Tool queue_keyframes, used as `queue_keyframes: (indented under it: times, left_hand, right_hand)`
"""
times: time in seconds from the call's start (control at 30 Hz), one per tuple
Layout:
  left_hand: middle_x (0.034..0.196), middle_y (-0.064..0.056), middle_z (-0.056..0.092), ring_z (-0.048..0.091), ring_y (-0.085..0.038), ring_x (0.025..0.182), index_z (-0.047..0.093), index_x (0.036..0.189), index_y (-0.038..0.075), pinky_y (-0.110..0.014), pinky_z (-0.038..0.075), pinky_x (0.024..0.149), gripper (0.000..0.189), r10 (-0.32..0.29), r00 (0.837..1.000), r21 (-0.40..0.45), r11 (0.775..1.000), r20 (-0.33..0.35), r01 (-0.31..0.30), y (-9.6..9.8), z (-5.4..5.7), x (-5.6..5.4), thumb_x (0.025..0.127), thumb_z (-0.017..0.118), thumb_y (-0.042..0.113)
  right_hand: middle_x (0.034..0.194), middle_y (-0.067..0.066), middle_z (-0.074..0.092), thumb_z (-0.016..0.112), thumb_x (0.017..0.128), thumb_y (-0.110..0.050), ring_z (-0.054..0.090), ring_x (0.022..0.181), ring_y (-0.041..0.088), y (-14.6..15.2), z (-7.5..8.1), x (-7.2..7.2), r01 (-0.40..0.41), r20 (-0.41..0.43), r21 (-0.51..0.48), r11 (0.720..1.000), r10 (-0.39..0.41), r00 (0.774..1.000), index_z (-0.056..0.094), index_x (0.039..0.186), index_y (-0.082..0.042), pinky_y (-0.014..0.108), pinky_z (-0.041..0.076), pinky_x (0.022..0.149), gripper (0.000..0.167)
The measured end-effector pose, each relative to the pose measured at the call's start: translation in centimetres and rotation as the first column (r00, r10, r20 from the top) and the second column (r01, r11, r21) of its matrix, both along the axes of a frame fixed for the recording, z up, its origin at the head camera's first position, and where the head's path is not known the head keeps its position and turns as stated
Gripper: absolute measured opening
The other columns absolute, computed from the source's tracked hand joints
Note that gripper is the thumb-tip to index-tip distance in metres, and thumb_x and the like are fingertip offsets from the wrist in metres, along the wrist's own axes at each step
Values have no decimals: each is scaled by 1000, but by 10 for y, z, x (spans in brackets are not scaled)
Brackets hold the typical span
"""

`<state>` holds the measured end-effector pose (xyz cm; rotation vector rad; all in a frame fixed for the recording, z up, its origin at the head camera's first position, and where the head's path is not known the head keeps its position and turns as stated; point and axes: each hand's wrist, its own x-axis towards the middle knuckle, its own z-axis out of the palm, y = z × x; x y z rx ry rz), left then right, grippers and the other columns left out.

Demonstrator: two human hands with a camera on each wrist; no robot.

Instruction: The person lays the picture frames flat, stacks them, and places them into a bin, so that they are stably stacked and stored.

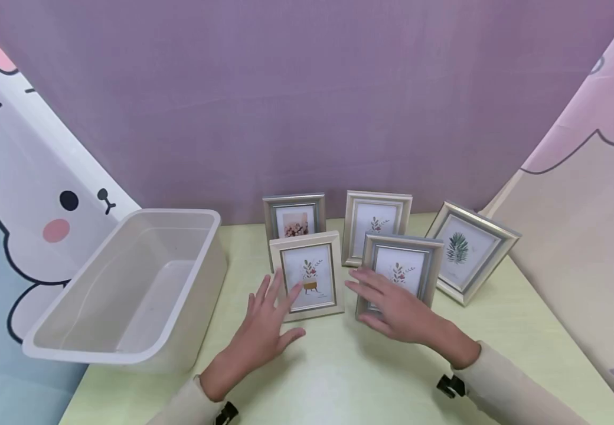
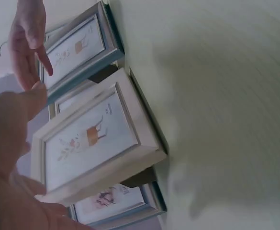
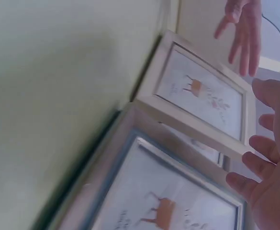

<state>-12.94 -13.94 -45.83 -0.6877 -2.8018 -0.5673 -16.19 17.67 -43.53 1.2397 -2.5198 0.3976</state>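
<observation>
My left hand [image 1: 265,324] hovers, fingers spread, before a cream picture frame [image 1: 313,307] that shows a potted plant. In the left wrist view the cream frame [image 2: 149,143] stands just beyond that hand's fingers. With its fingers extended, my right hand [image 1: 399,310] overlaps the lower part of a silver-grey picture frame [image 1: 434,265]. The right wrist view has the right-hand fingers [image 3: 262,167] alongside the silver-grey frame [image 3: 130,117]. Neither hand holds anything. Parts of both front frames are hidden behind the hands.
Behind stand a dark silver frame [image 1: 268,212] with a photo and a champagne frame [image 1: 349,224]. A tilted frame [image 1: 506,236] with a green leaf is at the right. A white plastic tub [image 1: 211,283] sits left on the yellow-green table [image 1: 328,378], before a purple backdrop [image 1: 312,100].
</observation>
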Motion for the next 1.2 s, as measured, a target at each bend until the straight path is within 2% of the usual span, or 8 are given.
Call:
queue_keyframes:
  times: [0.13, 0.23, 0.33, 0.47, 0.6, 0.7, 1.0, 1.2]
  left_hand:
    - [168, -24, 16, 26, -52, 149, 32, 160, 21, -67, 46, 103, 89, 71, 997, 166, 984, -9, -69, -2, -2, -6, 87, 81, 37]
    - [165, -26, 21, 32, -51, 147, 31, 160, 18, -63, 48, 104, 90, 139, 990, 291, 946, 31, -142, -3, -3, -12, 87, 82, 30]
    - [162, -24, 28, 38, -47, 145, 31, 160, 17, -62, 47, 106, 91, 191, 976, 404, 889, 104, -217, -5, -3, -20, 86, 83, 25]
    - [158, -21, 36, 46, -45, 139, 29, 160, 15, -60, 51, 102, 93, 194, 953, 528, 798, 234, -292, -5, -7, -31, 85, 83, 18]
    - [159, -22, 35, 48, -45, 138, 27, 160, 15, -60, 50, 103, 90, 161, 910, 600, 706, 381, -376, -2, -16, -39, 88, 80, 16]
    - [157, -23, 37, 50, -46, 136, 30, 158, 15, -59, 49, 105, 83, 143, 884, 625, 657, 446, -422, 1, -22, -42, 90, 77, 14]
    - [139, -20, 58, 64, -40, 120, 49, 142, 10, -44, 60, 92, 55, 170, 853, 651, 579, 493, -492, 6, -32, -42, 92, 71, 7]
    - [132, -22, 62, 67, -39, 115, 52, 134, 7, -39, 62, 84, 47, 176, 847, 658, 559, 501, -505, 7, -36, -41, 91, 70, 2]
  right_hand:
    - [153, 16, 50, 75, 90, -31, 50, 139, 36, -7, 10, -8, -27, -15, -65, 997, 26, 1000, 50, 149, -7, 52, 47, 110, 68]
    - [151, 15, 52, 72, 93, -31, 51, 138, 33, -15, 17, -16, -35, -16, -92, 995, 34, 999, 52, 147, -6, 50, 47, 110, 62]
    - [149, 14, 54, 70, 95, -30, 52, 137, 32, -27, 25, -23, -27, 8, -119, 993, 28, 1000, 55, 144, -6, 50, 47, 110, 57]
    - [145, 14, 58, 70, 95, -25, 54, 135, 31, -43, 36, -34, -9, 35, -159, 987, 15, 999, 57, 142, -7, 50, 46, 111, 52]
    - [139, 15, 63, 70, 95, -21, 58, 130, 30, -59, 45, -49, -6, 18, -203, 979, 9, 1000, 62, 137, -6, 48, 47, 111, 45]
    - [134, 15, 65, 69, 96, -20, 60, 127, 30, -70, 49, -59, -6, 4, -232, 973, 7, 1000, 65, 132, -5, 47, 49, 109, 39]
    - [129, 12, 68, 69, 96, -16, 61, 124, 28, -99, 55, -84, -4, -35, -268, 963, -6, 999, 70, 126, -7, 44, 50, 107, 31]
    - [130, 8, 69, 70, 95, -14, 61, 126, 26, -114, 52, -94, 13, -46, -194, 981, -22, 999, 72, 126, -11, 42, 50, 108, 30]
